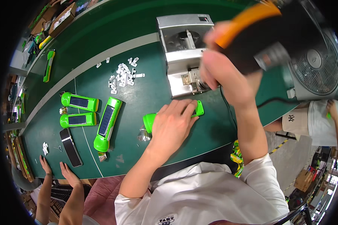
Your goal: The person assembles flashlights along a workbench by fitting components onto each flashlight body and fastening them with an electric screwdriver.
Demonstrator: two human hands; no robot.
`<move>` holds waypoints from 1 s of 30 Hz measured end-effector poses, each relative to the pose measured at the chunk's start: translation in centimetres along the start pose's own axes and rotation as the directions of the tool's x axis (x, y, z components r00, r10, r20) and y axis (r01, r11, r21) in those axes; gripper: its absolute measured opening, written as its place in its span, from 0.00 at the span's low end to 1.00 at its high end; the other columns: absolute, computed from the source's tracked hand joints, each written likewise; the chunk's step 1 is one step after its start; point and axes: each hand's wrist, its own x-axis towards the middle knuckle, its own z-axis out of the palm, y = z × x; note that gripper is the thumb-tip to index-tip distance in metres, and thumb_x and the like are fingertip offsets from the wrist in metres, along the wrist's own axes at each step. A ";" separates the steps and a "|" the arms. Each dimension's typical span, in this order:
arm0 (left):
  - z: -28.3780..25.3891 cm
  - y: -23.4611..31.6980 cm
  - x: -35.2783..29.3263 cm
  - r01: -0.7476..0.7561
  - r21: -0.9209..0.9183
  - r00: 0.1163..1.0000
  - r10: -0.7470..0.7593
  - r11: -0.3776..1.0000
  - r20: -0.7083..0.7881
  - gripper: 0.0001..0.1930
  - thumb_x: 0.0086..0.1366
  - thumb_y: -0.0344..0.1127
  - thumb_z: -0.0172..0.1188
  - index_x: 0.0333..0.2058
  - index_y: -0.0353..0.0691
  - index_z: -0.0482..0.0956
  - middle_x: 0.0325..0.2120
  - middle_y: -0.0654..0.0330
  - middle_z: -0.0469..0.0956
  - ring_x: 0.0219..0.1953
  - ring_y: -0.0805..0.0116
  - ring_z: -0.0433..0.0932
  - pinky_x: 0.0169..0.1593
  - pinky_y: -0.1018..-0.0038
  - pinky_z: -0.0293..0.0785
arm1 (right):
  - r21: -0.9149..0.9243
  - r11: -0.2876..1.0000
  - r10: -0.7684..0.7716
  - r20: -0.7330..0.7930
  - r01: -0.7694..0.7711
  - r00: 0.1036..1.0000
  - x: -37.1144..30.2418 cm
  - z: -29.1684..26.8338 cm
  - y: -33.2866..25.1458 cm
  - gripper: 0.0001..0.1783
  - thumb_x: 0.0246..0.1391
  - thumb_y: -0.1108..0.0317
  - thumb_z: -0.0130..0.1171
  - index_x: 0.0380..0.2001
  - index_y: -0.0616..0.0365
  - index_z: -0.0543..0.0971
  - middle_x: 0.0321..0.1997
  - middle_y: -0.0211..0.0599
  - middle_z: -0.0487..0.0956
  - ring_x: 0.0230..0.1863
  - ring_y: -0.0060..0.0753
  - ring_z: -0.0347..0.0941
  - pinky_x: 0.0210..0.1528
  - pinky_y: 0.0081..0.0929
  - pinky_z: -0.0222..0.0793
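Note:
My left hand lies over a green flashlight on the table, its fingers bent round the body. The flashlight's silver reflector hangs loose beside its head end. Raised at the upper right, my right hand grips a bulky orange-and-black power tool; motion blurs it, and its tip cannot be made out. Just left of that hand stands a silver metal machine with a small fixture at its front. To the left lie three more green flashlights with dark panels: one long, two shorter.
Small white plastic parts are heaped left of the machine. A dark phone lies near a co-worker's hands at the lower left. A grey fan stands at the right, a black cable beside it. Another person is beyond the table.

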 end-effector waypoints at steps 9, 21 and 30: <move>0.1 -0.4 -0.1 0.006 -0.033 1.000 -0.006 0.999 -0.012 0.17 0.56 0.36 0.71 0.44 0.39 0.80 0.44 0.63 0.81 0.44 0.58 0.79 0.45 0.63 0.76 | 0.244 0.931 0.230 0.179 -0.270 0.956 1.0 -1.4 0.3 0.14 0.57 0.75 0.56 0.46 0.67 0.73 0.15 0.31 0.66 0.10 0.22 0.60 0.16 0.26 0.60; 0.4 -0.2 -0.1 0.011 0.024 1.000 -0.011 1.000 -0.016 0.15 0.57 0.38 0.71 0.42 0.41 0.81 0.42 0.64 0.81 0.44 0.60 0.80 0.45 0.63 0.77 | 0.316 0.931 0.181 0.028 -0.180 0.983 -6.1 -3.4 -0.3 0.15 0.54 0.80 0.58 0.45 0.66 0.72 0.18 0.29 0.70 0.14 0.17 0.64 0.18 0.19 0.60; 0.4 0.0 -0.1 0.013 0.013 1.000 -0.013 1.000 -0.010 0.14 0.58 0.36 0.69 0.42 0.40 0.81 0.42 0.65 0.81 0.45 0.64 0.79 0.43 0.67 0.74 | 0.171 0.974 0.138 0.087 -0.151 0.987 -6.8 -3.9 0.7 0.15 0.57 0.78 0.54 0.46 0.59 0.65 0.17 0.30 0.65 0.11 0.20 0.59 0.17 0.24 0.62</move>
